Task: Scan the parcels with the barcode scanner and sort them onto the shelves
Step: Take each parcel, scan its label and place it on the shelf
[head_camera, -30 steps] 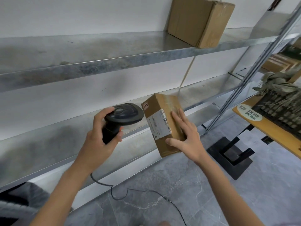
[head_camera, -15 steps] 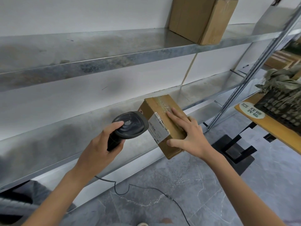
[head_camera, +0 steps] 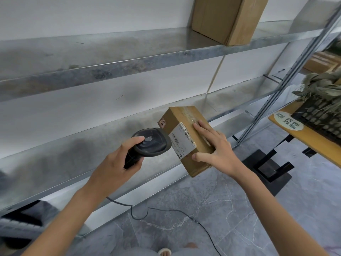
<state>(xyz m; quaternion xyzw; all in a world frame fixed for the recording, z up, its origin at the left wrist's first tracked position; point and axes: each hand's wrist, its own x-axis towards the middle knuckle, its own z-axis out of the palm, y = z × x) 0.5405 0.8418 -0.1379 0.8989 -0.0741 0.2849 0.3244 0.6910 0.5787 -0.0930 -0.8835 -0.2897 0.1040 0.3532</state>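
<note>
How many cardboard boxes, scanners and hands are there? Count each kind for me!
Cardboard boxes: 2, the small parcel held in the right hand and the big box on the upper shelf
Barcode scanners: 1, the barcode scanner gripped by the left hand
Hands: 2, the left hand and the right hand
Total: 5

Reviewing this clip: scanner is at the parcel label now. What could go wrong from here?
The scanner head sits almost against the label, possibly too close or angled to read the barcode. The right hand holds the parcel in the air with thumb and fingers only, so it might slip. The scanner's cable trails over the floor near the person's feet: a snag or trip risk.
</note>
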